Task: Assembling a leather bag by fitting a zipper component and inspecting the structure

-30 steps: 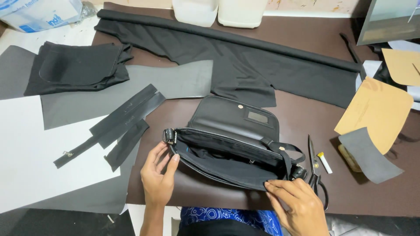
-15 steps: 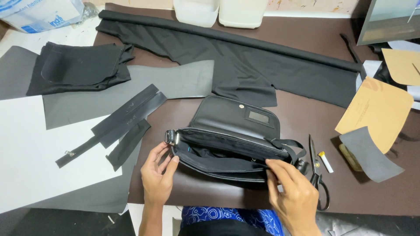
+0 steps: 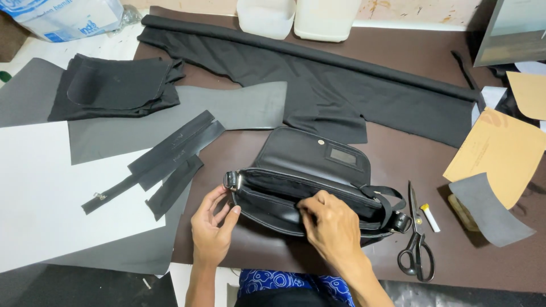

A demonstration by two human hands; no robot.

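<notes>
Item, centre of the frame on the brown table point(image 3: 432, 142): one black leather shoulder bag point(image 3: 310, 182), lying flat with its flap thrown back and its top compartment gaping toward me. My left hand point(image 3: 211, 226) pinches the bag's left end just below the metal strap ring point(image 3: 231, 179), thumb and fingers closed on the edge. My right hand point(image 3: 330, 223) rests over the front lip, fingers curled down on the rim and pressing it. Lower right, just beside the bag's strap: black-handled scissors point(image 3: 416, 245), blades pointing up the frame, with a small white tube point(image 3: 429, 217) next to them. Left of centre: cut black strips with a zipper length point(image 3: 162, 162) on grey sheet point(image 3: 227, 113). Upper frame: a roll of black fabric point(image 3: 318, 57); upper left, folded black pieces point(image 3: 116, 85). Right: tan card patterns point(image 3: 495, 153). Risk noted: the strap loop lies close to the scissors, so dragging the bag rightward could snag them; a hard tug on the lip could strain the seam.
</notes>
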